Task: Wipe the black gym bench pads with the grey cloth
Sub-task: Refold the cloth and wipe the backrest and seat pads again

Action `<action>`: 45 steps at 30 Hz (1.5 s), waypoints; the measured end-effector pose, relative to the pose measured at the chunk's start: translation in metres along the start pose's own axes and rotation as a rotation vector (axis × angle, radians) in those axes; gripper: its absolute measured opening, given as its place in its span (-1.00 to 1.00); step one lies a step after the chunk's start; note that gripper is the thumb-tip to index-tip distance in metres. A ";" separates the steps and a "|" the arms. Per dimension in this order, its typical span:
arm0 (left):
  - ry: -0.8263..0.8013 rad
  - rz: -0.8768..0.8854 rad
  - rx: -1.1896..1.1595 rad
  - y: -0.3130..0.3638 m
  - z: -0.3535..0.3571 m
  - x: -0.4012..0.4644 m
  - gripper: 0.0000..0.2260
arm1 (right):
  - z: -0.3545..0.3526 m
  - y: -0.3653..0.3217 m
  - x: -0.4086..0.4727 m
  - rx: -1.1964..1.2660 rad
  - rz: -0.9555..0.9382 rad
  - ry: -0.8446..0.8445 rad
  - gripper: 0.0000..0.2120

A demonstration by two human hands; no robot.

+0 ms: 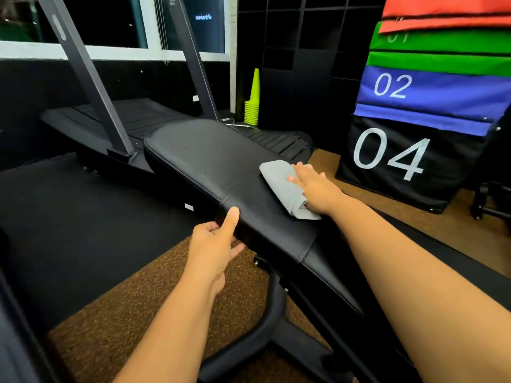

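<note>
Fingers (300, 172) flat atop grey cloth (279, 183)

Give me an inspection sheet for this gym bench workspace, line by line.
Surface: black bench pad, long, with a seam across it near the hands; no marks plainly visible.
Job's things: grey cloth, folded, lying on the pad's right side.
Clutter: nothing seen on the pad.
Grippers: right hand lies flat on the cloth, fingers straight; left hand grips the pad's near edge, thumb on top.
Cables: nothing seen.
Surroundings: treadmill behind the bench; stack of yellow-green cones; numbered soft boxes at right; speckled brown floor.
</note>
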State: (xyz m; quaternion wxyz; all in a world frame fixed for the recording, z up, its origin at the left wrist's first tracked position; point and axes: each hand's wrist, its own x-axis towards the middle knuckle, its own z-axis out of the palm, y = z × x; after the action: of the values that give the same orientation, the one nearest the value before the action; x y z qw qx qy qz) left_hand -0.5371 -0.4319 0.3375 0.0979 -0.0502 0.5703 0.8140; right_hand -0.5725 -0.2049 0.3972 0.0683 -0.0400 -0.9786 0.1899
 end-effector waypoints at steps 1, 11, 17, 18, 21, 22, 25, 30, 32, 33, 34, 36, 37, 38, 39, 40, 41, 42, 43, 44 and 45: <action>-0.007 -0.001 0.003 0.000 0.001 0.000 -0.23 | 0.000 -0.001 -0.005 0.072 -0.008 0.007 -0.54; 0.285 0.814 0.661 0.035 0.038 -0.056 -0.42 | -0.063 -0.016 -0.095 0.985 -0.197 -0.034 -0.85; -0.363 0.660 0.474 0.059 0.080 -0.070 -0.69 | -0.096 -0.019 -0.138 1.068 -0.265 -0.130 -0.71; -0.415 0.633 0.435 0.061 0.082 -0.073 -0.77 | -0.099 -0.017 -0.143 1.039 -0.266 -0.125 -0.71; -0.509 0.573 0.348 0.064 0.083 -0.083 -0.86 | -0.107 -0.011 -0.158 1.045 -0.310 -0.120 -0.77; -0.540 0.557 0.312 0.065 0.085 -0.087 -0.88 | -0.109 -0.008 -0.161 1.087 -0.337 -0.125 -0.76; -0.638 0.513 0.221 0.069 0.087 -0.097 -0.85 | -0.113 -0.004 -0.170 1.138 -0.325 -0.119 -0.73; -0.660 0.483 0.221 0.080 0.086 -0.105 -0.81 | -0.117 -0.004 -0.181 0.939 -0.273 -0.242 -0.61; -0.639 0.479 0.209 0.083 0.085 -0.105 -0.82 | -0.112 -0.006 -0.184 0.842 -0.261 -0.279 -0.61; -0.635 0.486 0.214 0.084 0.084 -0.105 -0.82 | -0.108 -0.007 -0.185 0.808 -0.240 -0.279 -0.65; -0.635 0.499 0.231 0.085 0.083 -0.105 -0.82 | -0.103 -0.009 -0.187 0.780 -0.212 -0.275 -0.68; -0.626 0.537 0.319 0.087 0.080 -0.105 -0.81 | -0.097 -0.011 -0.189 0.698 -0.182 -0.246 -0.73; -0.606 0.564 0.395 0.089 0.077 -0.104 -0.81 | -0.097 -0.011 -0.190 0.661 -0.178 -0.216 -0.76; -0.580 0.588 0.479 0.091 0.074 -0.103 -0.83 | -0.100 -0.009 -0.190 0.646 -0.171 -0.184 -0.80; -0.560 0.602 0.563 0.094 0.069 -0.101 -0.88 | -0.104 -0.007 -0.191 0.657 -0.156 -0.152 -0.82; -0.555 0.599 0.632 0.096 0.065 -0.100 -0.93 | -0.108 -0.003 -0.190 0.689 -0.141 -0.122 -0.78; -0.557 0.595 0.702 0.097 0.061 -0.098 -0.92 | -0.112 0.001 -0.191 0.727 -0.129 -0.098 -0.72; -0.557 0.604 0.774 0.097 0.057 -0.096 -0.88 | -0.117 0.005 -0.191 0.771 -0.127 -0.079 -0.68; -0.547 0.624 0.851 0.096 0.053 -0.094 -0.83 | -0.121 0.008 -0.192 0.826 -0.125 -0.063 -0.69; -0.529 0.653 0.919 0.095 0.050 -0.092 -0.79 | -0.126 0.010 -0.193 0.884 -0.123 -0.050 -0.71; -0.519 0.679 0.980 0.094 0.048 -0.092 -0.76 | -0.130 0.012 -0.194 0.928 -0.114 -0.036 -0.72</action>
State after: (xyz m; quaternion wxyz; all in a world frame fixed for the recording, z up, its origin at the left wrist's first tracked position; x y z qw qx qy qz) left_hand -0.4659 -0.4275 0.4580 -0.0188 0.3817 0.8175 0.4309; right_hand -0.3608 -0.1661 0.4893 0.0722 0.0521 -0.7918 0.6042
